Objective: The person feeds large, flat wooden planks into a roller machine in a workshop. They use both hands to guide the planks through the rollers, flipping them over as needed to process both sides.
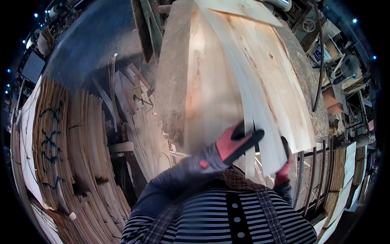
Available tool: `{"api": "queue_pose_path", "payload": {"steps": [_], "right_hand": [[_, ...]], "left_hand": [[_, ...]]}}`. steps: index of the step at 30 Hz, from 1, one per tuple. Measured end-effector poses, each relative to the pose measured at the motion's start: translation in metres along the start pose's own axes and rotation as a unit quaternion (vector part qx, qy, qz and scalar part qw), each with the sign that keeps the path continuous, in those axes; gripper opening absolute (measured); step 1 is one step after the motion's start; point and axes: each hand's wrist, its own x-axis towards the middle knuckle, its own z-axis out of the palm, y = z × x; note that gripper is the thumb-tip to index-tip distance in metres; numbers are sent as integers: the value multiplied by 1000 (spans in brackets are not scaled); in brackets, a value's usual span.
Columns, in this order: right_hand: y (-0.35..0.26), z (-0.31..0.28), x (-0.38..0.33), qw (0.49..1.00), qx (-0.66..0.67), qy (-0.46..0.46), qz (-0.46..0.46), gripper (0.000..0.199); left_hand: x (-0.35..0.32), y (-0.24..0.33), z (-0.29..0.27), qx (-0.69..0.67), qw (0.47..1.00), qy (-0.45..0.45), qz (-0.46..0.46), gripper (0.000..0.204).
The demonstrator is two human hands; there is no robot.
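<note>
Veneer sheet (252, 81) mid-lift: left hand (235, 142) clamped on near edge, right hand (284, 168) probably gripping underneath; needs steady pull.

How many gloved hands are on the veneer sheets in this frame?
2. The left hand, in a red-and-black glove, grips the near edge of the pale veneer sheets at centre; the right hand holds their lower right corner, partly hidden behind the sheets.

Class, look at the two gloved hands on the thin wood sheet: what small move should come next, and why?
Probably draw the veneer sheet toward the body. The left hand grips its near edge, the right hand holds it from below, and the sheet still lies on the stack, with splits at its near edge, so pull gently.
</note>
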Motion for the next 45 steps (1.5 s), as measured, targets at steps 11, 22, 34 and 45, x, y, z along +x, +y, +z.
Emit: {"api": "queue_pose_path", "payload": {"steps": [11,22,34,45], "right_hand": [[-35,62,-9,663,-665,-187,-290,56],[-8,104,182,658,-697,-173,-226,50],[46,123,230,652,-663,-207,-305,63],[19,-2,21,732,-604,-184,-254,79]], "left_hand": [[-43,-65,-162,253,925,284,-19,41],[33,-166,-200,473,794,372,-85,62],[56,-136,-243,296,868,398,-16,47],[113,-4,-63,-36,989,138,-24,18]]}}
